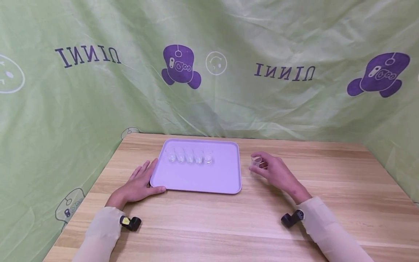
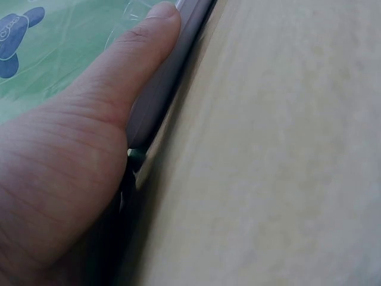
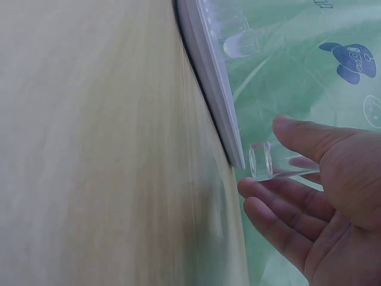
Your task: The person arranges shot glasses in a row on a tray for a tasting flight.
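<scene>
My right hand (image 1: pixel 278 174) holds a small clear shot glass (image 1: pixel 255 162) between thumb and fingers, just right of the lilac tray (image 1: pixel 196 182). In the right wrist view the shot glass (image 3: pixel 261 161) has its thick base toward the table, and the fingers (image 3: pixel 286 208) curve along its side. Several matching shot glasses (image 1: pixel 190 156) stand in a row across the back left part of the tray. At the tray's left front corner rests my left hand (image 1: pixel 139 185), its fingers fairly straight along the left side and its thumb (image 2: pixel 140 50) against the front rim.
A wooden table (image 1: pixel 209 225) carries the tray. Behind it and at both sides hangs a green cloth (image 1: pixel 229 109) with purple printed figures. A small dark camera (image 1: pixel 132 223) sits at the left wrist and another camera (image 1: pixel 291 218) at the right.
</scene>
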### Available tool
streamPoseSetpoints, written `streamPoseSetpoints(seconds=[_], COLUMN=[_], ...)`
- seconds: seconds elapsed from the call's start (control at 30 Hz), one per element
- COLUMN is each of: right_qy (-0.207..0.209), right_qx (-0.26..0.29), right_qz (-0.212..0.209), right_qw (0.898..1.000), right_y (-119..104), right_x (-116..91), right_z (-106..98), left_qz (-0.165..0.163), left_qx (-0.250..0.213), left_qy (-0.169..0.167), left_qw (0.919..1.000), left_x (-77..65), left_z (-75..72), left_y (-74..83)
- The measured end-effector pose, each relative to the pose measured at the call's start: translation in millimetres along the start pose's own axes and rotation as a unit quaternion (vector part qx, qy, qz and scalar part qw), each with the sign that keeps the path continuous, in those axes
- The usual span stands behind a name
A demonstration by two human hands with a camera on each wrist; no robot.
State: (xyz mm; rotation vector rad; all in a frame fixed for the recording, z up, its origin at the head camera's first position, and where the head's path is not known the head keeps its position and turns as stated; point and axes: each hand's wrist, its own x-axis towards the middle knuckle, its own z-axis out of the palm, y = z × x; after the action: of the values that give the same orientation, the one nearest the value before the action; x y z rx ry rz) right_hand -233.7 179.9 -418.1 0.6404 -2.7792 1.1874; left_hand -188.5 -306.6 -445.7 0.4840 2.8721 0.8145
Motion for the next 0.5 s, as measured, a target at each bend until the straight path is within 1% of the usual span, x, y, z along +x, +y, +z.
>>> streamPoseSetpoints(seconds=[0.3,0.5], right_qy=[-0.01,-0.011], right_qx=[0.018,0.018], right_qz=[0.001,0.002], right_qw=[1.0,1.0], right_y=[-10,-16], right_x=[7,13], right_z=[6,9], left_qz=[0.003,0.011], left_qx=[0.001,-0.008], left_qy=[0.002,0.013], left_qw=[1.0,0.9998], left_x=[-0.4,-0.9], left_z=[-0.6,1.8], left_y=[1.2,0.3])
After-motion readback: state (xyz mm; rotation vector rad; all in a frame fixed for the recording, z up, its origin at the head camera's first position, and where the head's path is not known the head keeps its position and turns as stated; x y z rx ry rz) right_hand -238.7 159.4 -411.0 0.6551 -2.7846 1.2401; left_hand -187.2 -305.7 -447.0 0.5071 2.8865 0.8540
